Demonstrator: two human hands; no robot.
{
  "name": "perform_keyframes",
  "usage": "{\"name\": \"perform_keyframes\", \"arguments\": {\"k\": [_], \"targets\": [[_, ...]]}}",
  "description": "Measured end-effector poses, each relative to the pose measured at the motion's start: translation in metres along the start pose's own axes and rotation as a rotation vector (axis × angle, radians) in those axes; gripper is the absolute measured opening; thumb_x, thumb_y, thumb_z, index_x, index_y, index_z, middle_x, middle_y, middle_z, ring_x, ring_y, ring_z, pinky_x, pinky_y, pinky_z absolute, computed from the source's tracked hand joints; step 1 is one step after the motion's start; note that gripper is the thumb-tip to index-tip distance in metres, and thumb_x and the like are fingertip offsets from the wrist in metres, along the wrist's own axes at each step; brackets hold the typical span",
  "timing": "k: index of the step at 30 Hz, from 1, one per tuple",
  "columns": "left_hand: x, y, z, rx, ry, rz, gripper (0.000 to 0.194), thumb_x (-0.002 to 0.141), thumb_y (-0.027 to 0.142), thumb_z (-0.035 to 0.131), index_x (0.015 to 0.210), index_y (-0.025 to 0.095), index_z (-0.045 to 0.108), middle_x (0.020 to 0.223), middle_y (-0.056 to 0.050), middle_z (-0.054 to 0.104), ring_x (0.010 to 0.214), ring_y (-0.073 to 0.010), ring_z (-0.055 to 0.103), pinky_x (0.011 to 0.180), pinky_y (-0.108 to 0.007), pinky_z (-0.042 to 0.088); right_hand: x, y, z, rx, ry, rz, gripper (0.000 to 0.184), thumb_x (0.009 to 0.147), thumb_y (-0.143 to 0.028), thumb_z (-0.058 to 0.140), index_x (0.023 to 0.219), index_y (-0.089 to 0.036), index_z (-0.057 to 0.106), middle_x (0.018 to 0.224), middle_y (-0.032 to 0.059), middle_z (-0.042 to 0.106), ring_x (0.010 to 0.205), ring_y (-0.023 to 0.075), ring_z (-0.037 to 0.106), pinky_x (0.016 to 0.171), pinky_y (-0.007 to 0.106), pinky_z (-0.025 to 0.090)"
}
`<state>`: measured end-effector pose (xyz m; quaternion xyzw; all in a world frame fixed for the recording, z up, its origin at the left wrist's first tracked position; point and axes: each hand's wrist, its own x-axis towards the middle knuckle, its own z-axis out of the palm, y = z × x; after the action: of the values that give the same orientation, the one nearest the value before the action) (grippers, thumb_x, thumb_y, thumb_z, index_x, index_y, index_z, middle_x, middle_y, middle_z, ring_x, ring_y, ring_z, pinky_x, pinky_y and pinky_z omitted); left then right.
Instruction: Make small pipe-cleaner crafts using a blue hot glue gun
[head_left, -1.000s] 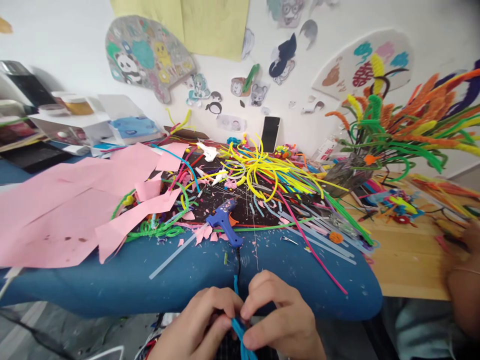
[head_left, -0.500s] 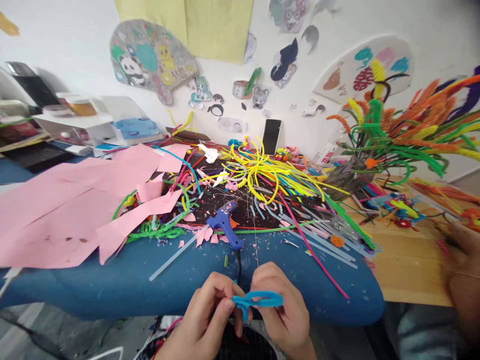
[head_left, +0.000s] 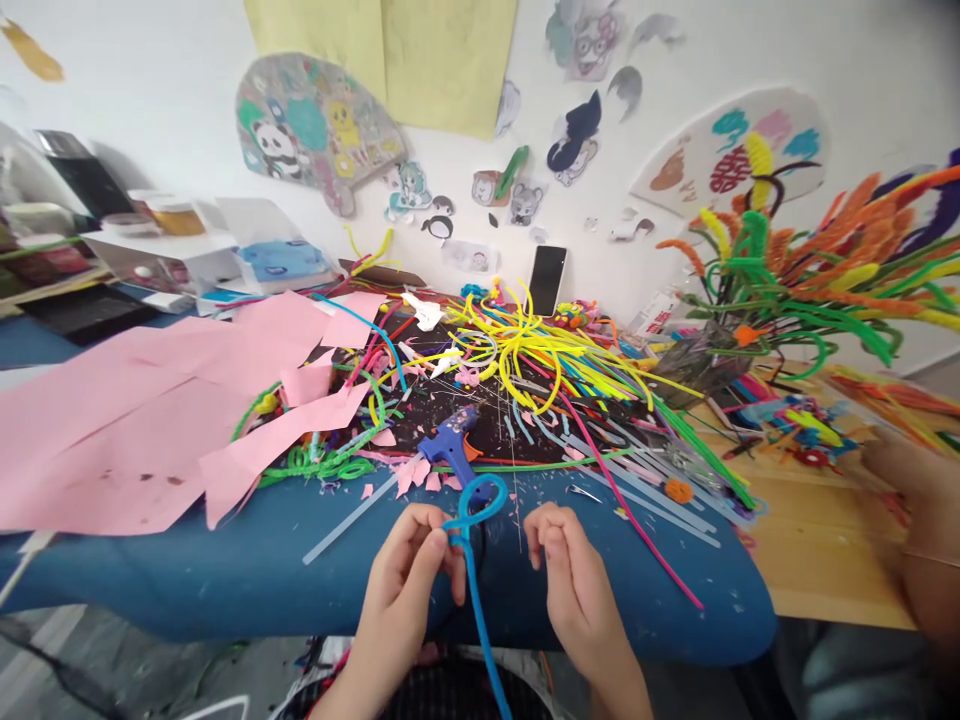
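Note:
Between the thumb and fingers of my left hand (head_left: 420, 560) is a blue pipe cleaner (head_left: 478, 590), pinched near the base of its loop. The loop stands out to the right of the fingertips, and a long tail hangs down towards my lap. To the right, apart from the pipe cleaner, is my right hand (head_left: 566, 570), its fingers curled in with the thumb against them and nothing visible in them. Just beyond the loop lies a blue glue gun (head_left: 454, 445), its handle partly hidden by the loop.
Pink paper sheets (head_left: 150, 420) cover the left of the blue table (head_left: 225, 570). Yellow pipe cleaners (head_left: 555, 360) are heaped at the back, before a leaning phone (head_left: 547, 280). Clear glue sticks (head_left: 645, 490) lie at right. Another person's hand (head_left: 900, 480) is over the wooden table (head_left: 817, 560).
My right hand has come off the blue pipe cleaner and moved right. The loop now stands higher, and the long tail shows hanging down. My left hand still pinches it.

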<state>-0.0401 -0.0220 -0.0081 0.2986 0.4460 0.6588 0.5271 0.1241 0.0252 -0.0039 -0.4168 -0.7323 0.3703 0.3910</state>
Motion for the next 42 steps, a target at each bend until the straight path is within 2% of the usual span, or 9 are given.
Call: {"name": "perform_keyframes", "arguments": {"k": [5, 10, 18, 25, 28, 31, 36, 38, 42], "targets": [[0.003, -0.002, 0.001, 0.002, -0.002, -0.025, 0.028, 0.088, 0.044, 0.061, 0.081, 0.019, 0.053, 0.058, 0.006, 0.054, 0.049, -0.0097, 0.052, 0.053, -0.023, 0.041, 0.006, 0.001, -0.005, -0.034, -0.02, 0.07, 0.033, 0.098, -0.033, 0.043, 0.068, -0.021, 0.049, 0.065, -0.0018, 0.049, 0.062, 0.0132, 0.048, 0.06, 0.026, 0.036], [0.002, -0.002, 0.0, 0.127, -0.037, -0.005, 0.029, 0.087, 0.045, 0.062, 0.081, 0.018, 0.056, 0.06, 0.005, 0.054, 0.053, -0.0098, 0.052, 0.058, -0.022, 0.041, 0.009, -0.011, 0.003, 0.332, -0.191, 0.213, 0.024, 0.091, -0.04, 0.055, 0.095, -0.02, 0.068, 0.074, 0.0006, 0.065, 0.069, 0.0148, 0.06, 0.066, 0.024, 0.046], [0.001, -0.008, -0.005, 0.271, -0.081, -0.02, 0.027, 0.092, 0.043, 0.052, 0.08, 0.019, 0.053, 0.061, 0.005, 0.049, 0.056, -0.0106, 0.048, 0.058, -0.022, 0.04, 0.011, -0.014, 0.025, 0.517, -0.196, 0.376, 0.013, 0.081, -0.031, 0.066, 0.077, -0.019, 0.067, 0.069, -0.0001, 0.066, 0.065, 0.0133, 0.06, 0.064, 0.023, 0.048], [0.008, 0.014, -0.015, 0.721, -0.306, 0.097, 0.022, 0.094, 0.031, 0.048, 0.077, 0.019, 0.056, 0.071, 0.001, 0.055, 0.066, -0.0131, 0.05, 0.062, -0.023, 0.038, 0.016, -0.015, 0.008, 0.329, -0.308, 0.401, 0.014, 0.078, -0.028, 0.066, 0.07, -0.017, 0.064, 0.066, -0.0007, 0.063, 0.063, 0.0123, 0.057, 0.062, 0.023, 0.046], [0.011, 0.021, -0.013, 0.8, -0.325, 0.148, 0.021, 0.093, 0.026, 0.05, 0.076, 0.019, 0.059, 0.07, 0.001, 0.058, 0.064, -0.0129, 0.051, 0.061, -0.022, 0.038, 0.019, -0.02, 0.003, 0.238, -0.291, 0.377, 0.013, 0.078, -0.026, 0.065, 0.07, -0.017, 0.063, 0.066, -0.0009, 0.063, 0.064, 0.0128, 0.057, 0.063, 0.023, 0.046], [0.011, 0.012, -0.007, 0.693, -0.226, 0.138, 0.024, 0.09, 0.027, 0.052, 0.069, 0.018, 0.058, 0.062, 0.002, 0.055, 0.054, -0.0112, 0.05, 0.053, -0.021, 0.037, 0.017, -0.021, 0.008, 0.271, -0.223, 0.335, 0.014, 0.08, -0.027, 0.065, 0.07, -0.017, 0.062, 0.066, -0.0009, 0.063, 0.064, 0.0129, 0.058, 0.062, 0.023, 0.047], [0.007, -0.016, 0.007, 0.222, 0.022, 0.011, 0.029, 0.088, 0.037, 0.058, 0.067, 0.017, 0.057, 0.047, 0.007, 0.049, 0.039, -0.0081, 0.046, 0.044, -0.02, 0.035, 0.006, -0.016, 0.028, 0.432, 0.025, 0.329, 0.018, 0.081, -0.032, 0.067, 0.07, -0.018, 0.065, 0.066, 0.0008, 0.066, 0.064, 0.0151, 0.062, 0.062, 0.024, 0.05], [0.006, -0.022, 0.009, 0.074, 0.019, -0.056, 0.03, 0.087, 0.039, 0.061, 0.068, 0.016, 0.059, 0.051, 0.006, 0.052, 0.038, -0.0069, 0.046, 0.044, -0.019, 0.035, 0.003, -0.014, 0.031, 0.508, 0.071, 0.346, 0.016, 0.08, -0.033, 0.069, 0.072, -0.019, 0.068, 0.067, 0.0015, 0.068, 0.066, 0.0162, 0.064, 0.064, 0.025, 0.051], [0.006, -0.025, 0.007, -0.06, -0.059, -0.114, 0.027, 0.086, 0.038, 0.066, 0.072, 0.015, 0.064, 0.058, 0.003, 0.06, 0.041, -0.0056, 0.049, 0.046, -0.018, 0.037, 0.004, -0.013, 0.027, 0.676, 0.023, 0.415, 0.014, 0.077, -0.032, 0.075, 0.076, -0.019, 0.07, 0.067, 0.0008, 0.069, 0.066, 0.0159, 0.065, 0.066, 0.026, 0.052]]}}
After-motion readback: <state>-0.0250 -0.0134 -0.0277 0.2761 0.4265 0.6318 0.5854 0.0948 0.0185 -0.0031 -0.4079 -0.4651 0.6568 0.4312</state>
